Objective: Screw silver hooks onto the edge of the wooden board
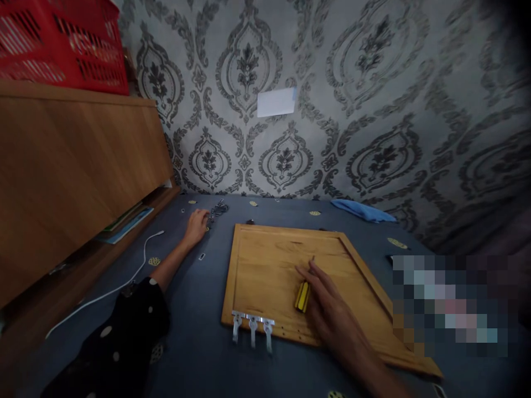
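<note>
A wooden panel lies flat on the blue patterned floor covering. My right hand rests on the panel with its fingers stretched over a yellow-handled tool, touching it. A metal hook rack with three hooks sits at the panel's near edge. My left hand reaches far forward to a small pile of dark metal parts; its fingers are curled down by the pile, and what they hold, if anything, is hidden.
A wooden cabinet stands at the left with a red crate on top. A white cable runs along the floor. A blue cloth lies by the patterned wall. Small parts are scattered on the floor.
</note>
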### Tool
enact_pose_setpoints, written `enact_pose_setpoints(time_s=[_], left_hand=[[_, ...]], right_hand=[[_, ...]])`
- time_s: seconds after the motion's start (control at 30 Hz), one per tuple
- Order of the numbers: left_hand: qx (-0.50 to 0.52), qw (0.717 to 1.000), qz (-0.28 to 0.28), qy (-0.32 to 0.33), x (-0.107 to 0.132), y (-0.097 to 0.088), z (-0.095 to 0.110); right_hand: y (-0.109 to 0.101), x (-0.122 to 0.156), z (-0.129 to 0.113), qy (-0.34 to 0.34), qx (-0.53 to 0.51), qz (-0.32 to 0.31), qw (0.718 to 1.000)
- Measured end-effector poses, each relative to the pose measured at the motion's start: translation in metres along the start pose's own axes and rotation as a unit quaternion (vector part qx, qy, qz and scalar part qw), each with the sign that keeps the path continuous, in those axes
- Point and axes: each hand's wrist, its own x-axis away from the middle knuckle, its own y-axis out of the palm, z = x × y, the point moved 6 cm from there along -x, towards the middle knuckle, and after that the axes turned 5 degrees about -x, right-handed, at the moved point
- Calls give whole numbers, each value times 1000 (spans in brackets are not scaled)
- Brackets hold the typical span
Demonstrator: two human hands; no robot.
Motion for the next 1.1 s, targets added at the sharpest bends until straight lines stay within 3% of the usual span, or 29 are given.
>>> enact_pose_setpoints(time_s=[0.17, 0.37, 0.6, 1.1], left_hand=[[-5, 1000, -8, 9, -31, 9, -4], [-7, 999, -33, 9, -52, 19, -15], [-16, 997, -71, 6, -53, 28, -26], [-72, 987, -113, 86, -43, 15, -28]], right_hand=[[-10, 0, -5, -8, 4, 24, 1000], [-11, 2, -12, -22, 52, -12, 998], [-19, 1, -20, -12, 53, -10, 998], [-17, 1, -14, 17, 16, -29, 999]])
